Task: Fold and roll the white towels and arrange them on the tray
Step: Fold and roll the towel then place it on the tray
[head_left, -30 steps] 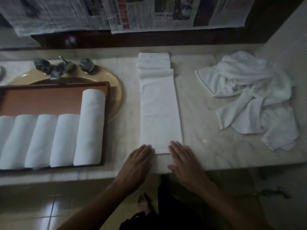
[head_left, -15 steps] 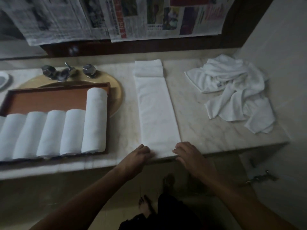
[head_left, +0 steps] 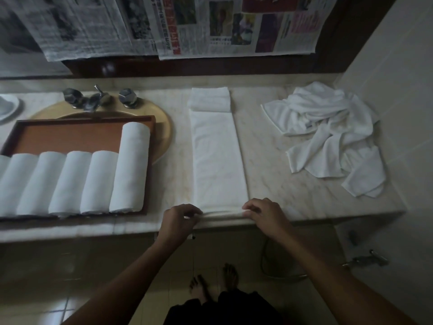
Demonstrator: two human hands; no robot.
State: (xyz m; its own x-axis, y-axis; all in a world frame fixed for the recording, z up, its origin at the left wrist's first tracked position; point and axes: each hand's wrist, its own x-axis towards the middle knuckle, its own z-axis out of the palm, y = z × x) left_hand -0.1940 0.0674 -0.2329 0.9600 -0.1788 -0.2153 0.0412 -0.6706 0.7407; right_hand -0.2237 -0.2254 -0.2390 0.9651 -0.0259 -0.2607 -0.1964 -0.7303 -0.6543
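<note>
A white towel (head_left: 216,156) folded into a long strip lies on the marble counter (head_left: 276,184), running from the back wall to the front edge. My left hand (head_left: 180,219) and my right hand (head_left: 262,214) pinch its near end, which is curled into a small roll between them. A folded white towel (head_left: 209,99) lies across the strip's far end. The brown wooden tray (head_left: 70,134) at the left holds several rolled white towels (head_left: 100,181) side by side, the rightmost one longer.
A heap of loose white towels (head_left: 328,137) lies at the back right against the tiled wall. The tray sits over a tan sink (head_left: 161,127) with chrome taps (head_left: 98,98). Newspaper sheets (head_left: 164,24) hang above the counter. A white dish (head_left: 7,107) is at the far left.
Both hands went from lying flat on the towel's near end to curling round it, and the end has lifted into the start of a roll. The camera has tilted slightly.
</note>
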